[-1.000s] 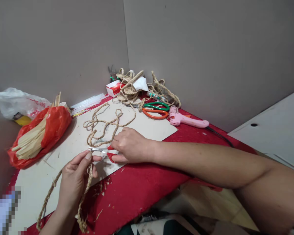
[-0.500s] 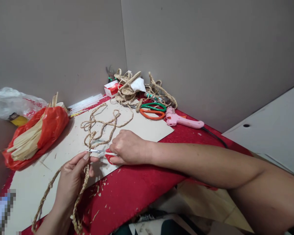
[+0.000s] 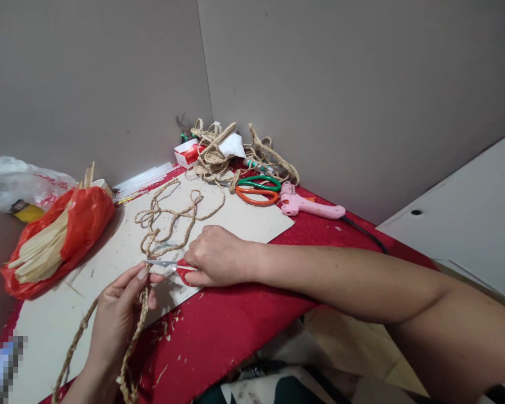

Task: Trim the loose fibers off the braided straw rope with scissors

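My left hand pinches a braided straw rope between thumb and fingers. Part of the rope hangs down toward the lower left, and another thin length lies looped on the white board beyond. My right hand is closed round the red handles of small scissors. Their blades are parted and point left, with the tips at the rope just above my left thumb.
On the white board and red cloth are a red bag of straw strips at left, coiled rope, green-and-orange-handled scissors and a pink glue gun behind. Grey walls enclose the back.
The scissors' blades have opened wider at the rope. Both hands stay in nearly the same place, while the whole view has shifted slightly.
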`<state>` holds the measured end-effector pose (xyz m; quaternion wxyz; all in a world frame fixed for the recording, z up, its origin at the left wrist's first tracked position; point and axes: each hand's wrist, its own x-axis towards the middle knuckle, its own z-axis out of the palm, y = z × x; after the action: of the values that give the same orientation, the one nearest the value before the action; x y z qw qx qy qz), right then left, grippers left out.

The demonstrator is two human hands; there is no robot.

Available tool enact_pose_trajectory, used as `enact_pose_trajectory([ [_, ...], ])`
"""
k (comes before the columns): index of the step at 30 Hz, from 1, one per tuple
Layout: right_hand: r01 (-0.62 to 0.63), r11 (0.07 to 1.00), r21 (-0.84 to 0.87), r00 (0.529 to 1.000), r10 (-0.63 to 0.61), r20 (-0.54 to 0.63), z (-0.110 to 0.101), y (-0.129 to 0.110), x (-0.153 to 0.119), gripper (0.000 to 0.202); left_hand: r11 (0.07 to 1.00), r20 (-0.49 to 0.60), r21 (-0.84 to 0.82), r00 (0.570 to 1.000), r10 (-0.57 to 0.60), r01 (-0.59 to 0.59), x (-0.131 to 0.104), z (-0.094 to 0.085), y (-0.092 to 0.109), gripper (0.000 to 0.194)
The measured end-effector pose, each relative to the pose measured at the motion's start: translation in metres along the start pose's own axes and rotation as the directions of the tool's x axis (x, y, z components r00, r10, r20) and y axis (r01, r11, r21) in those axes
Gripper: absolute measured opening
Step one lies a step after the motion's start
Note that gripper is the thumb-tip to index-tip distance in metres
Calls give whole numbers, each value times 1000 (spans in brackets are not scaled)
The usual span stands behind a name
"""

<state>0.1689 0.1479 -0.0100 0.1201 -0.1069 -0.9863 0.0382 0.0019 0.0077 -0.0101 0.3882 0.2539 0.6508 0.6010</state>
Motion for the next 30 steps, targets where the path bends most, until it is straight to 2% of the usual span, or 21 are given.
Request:
enact_pose_trajectory([
  [9, -1, 999, -45, 997, -2, -73, 2, -3, 1, 42, 1000, 14, -13, 1000, 19, -19, -1, 4, 1, 22],
  [14, 40, 999, -22, 999, -40, -20, 1, 0, 2, 34, 1000, 15, -23, 1000, -7, 7, 0, 4, 4, 21],
  [17, 24, 997, 71, 999, -21, -49, 1, 4, 3, 30, 999, 15, -41, 1000, -9, 9, 2, 3, 5, 23],
  [20, -32, 944, 329, 976, 100, -191, 4, 9, 5, 28, 999, 9, -47, 1000, 7, -6, 4, 1, 5, 27],
  [22, -43, 805, 592, 948, 219, -229, 7, 10, 8, 32, 999, 15, -42, 1000, 14, -14, 5, 1, 4, 30],
  [23, -37, 685, 728, 942, 268, -204, 9, 10, 9, 36, 999, 19, -33, 1000, 15, -14, 4, 2, 3, 32],
  [25, -33, 365, 930, 951, 298, -83, 11, 8, 12, 40, 1000, 26, 20, 1000, 14, -15, 1, 4, -1, 35],
  [27, -52, 56, 997, 970, 240, 37, 11, 5, 15, 41, 994, 33, 107, 999, 27, -31, -2, 7, -5, 37],
  [28, -72, -59, 996, 976, 200, 82, 10, 4, 16, 42, 988, 37, 150, 999, 40, -45, -4, 8, -7, 38],
  [30, -97, -217, 971, 984, 128, 127, 8, 5, 17, 46, 978, 45, 195, 997, 61, -69, -7, 10, -10, 40],
])
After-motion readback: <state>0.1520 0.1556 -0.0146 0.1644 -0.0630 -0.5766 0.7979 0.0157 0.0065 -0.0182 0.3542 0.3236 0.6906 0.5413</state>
